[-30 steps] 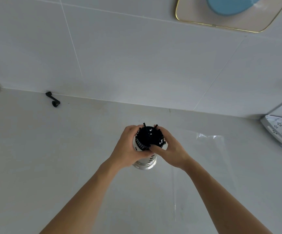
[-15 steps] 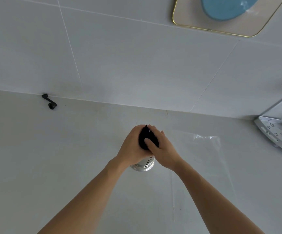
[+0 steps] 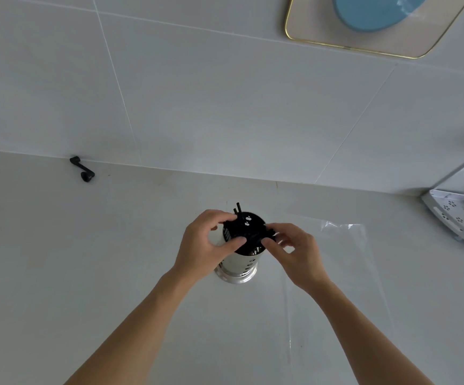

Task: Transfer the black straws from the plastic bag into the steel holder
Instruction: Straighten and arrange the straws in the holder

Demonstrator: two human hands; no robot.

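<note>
Pale grey wall tiles (image 3: 225, 93) meet a light worktop (image 3: 86, 259) along a seam across the middle of the head view, the only view supplied. Steel holder (image 3: 239, 262): a perforated cylinder on a flared foot, standing upright on the worktop at centre, placed close in front of the person so both arms reach its mouth evenly. Black straws (image 3: 243, 232): a dark bundle filling the holder's mouth, with a few ends standing above the far rim and several splayed toward the right rim, probably because they have not settled to the bottom. Left hand (image 3: 205, 245): curled round the upper left wall of the holder, thumb lying across the near rim against the straws, a grip that steadies the cylinder and fences the bundle in. Right hand (image 3: 294, 251): fingers bent and partly spread at the right rim, fingertips touching the straw ends that poke outward, seemingly gathering them inward; whether any straw is actually pinched cannot be told. Plastic bag (image 3: 342, 245): clear, lying flat on the worktop just right of the holder and running toward the viewer under the right forearm; it appears empty, which suggests the transfer is nearly complete and only tidying remains. Small black object (image 3: 82, 169): lies at the wall seam, well apart to the left; its nature is unclear. Perforated metal rack (image 3: 458, 218): at the right edge. Gold-rimmed tray (image 3: 378, 45) bearing a blue item (image 3: 372, 12): at the top edge.
</note>
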